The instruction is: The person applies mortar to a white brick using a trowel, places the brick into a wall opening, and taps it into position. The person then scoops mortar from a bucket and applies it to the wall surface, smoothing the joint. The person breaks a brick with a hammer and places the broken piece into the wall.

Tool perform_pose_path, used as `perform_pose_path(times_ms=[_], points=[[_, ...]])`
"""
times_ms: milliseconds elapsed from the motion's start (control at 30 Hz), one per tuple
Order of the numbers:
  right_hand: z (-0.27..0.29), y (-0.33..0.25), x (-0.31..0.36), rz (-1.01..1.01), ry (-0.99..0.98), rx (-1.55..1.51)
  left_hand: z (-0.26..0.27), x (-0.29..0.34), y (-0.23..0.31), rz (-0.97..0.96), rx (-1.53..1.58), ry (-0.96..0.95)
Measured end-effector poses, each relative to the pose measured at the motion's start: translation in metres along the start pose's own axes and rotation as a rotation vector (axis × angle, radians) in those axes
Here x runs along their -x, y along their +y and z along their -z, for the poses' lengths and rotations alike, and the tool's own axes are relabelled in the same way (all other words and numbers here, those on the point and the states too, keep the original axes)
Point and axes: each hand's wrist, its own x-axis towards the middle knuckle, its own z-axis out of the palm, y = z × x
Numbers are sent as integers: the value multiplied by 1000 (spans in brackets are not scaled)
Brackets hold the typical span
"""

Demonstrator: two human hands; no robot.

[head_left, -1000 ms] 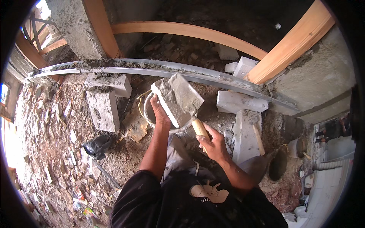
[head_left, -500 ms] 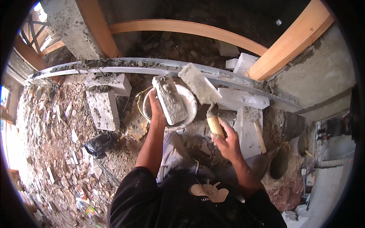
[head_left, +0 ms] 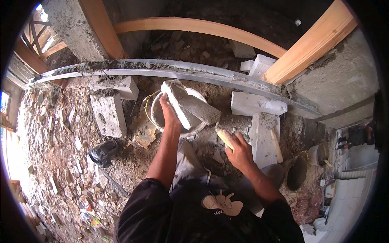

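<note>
Since half a second ago, trowel blade swung back left onto the block, over the round white mortar bucket [head_left: 156, 117]. Rubble-strewn dirt floor [head_left: 60, 162], long grey metal rail [head_left: 202, 73] across the far side, wooden beams beyond. Left hand [head_left: 169, 115] wrapped around the pale grey rectangular block [head_left: 178, 101]. Right hand [head_left: 239, 152] clenched on the wooden-handled steel trowel [head_left: 202, 109].

We stood on a rubble-strewn dirt floor [head_left: 60, 162]. Far off, curved wooden beams [head_left: 194, 26] ran over a rough concrete wall [head_left: 336, 93]. Daylight poured in through a window [head_left: 5, 103] at our left.
</note>
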Motion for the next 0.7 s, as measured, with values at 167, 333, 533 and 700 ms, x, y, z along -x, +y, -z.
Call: perform_pose_path(times_ms=[167, 333, 533, 700], points=[[-11, 8, 23, 32, 49, -76, 1, 6, 1, -63, 63, 66], [-3, 17, 36, 33, 64, -86, 19, -5, 6, -77, 129, 54], [19, 24, 35, 28, 86, -127, 35, -15, 13, -129, 162, 92], [-14, 9, 27, 24, 234, -217, 26, -12, 1, -146, 217, 63]])
